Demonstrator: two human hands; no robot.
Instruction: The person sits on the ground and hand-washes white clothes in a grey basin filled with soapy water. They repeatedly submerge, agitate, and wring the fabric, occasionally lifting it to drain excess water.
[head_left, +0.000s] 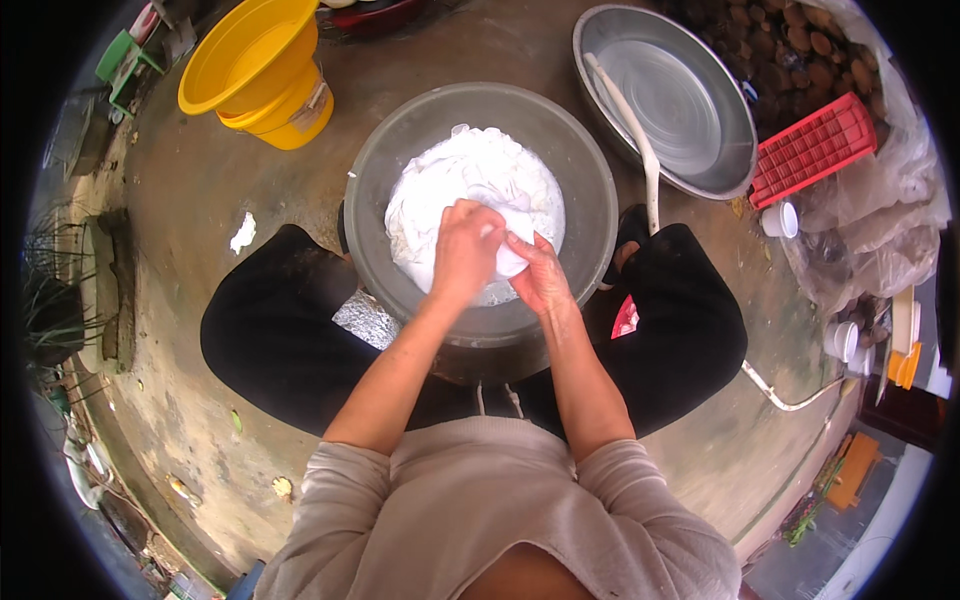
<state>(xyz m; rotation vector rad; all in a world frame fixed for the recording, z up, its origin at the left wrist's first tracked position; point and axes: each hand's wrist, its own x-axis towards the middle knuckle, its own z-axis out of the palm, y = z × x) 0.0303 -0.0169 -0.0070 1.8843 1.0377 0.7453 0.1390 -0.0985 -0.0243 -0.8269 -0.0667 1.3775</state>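
Note:
A large grey basin stands between my bent knees, with white wet cloth heaped in sudsy water inside it. Over the basin, my left hand and my right hand meet at a raised fold of the white cloth. The fold is pinched in my left hand's fingers, which look slightly blurred. On the fold's other side, my right hand grips it with the thumb on top. Parts of the fingers of both hands are hidden by the cloth and by the hands themselves.
Yellow buckets stand at the upper left. At the upper right is a wide metal basin, a pale hose lying over its rim. Beside it are a red crate, a white cup and clear plastic sheeting.

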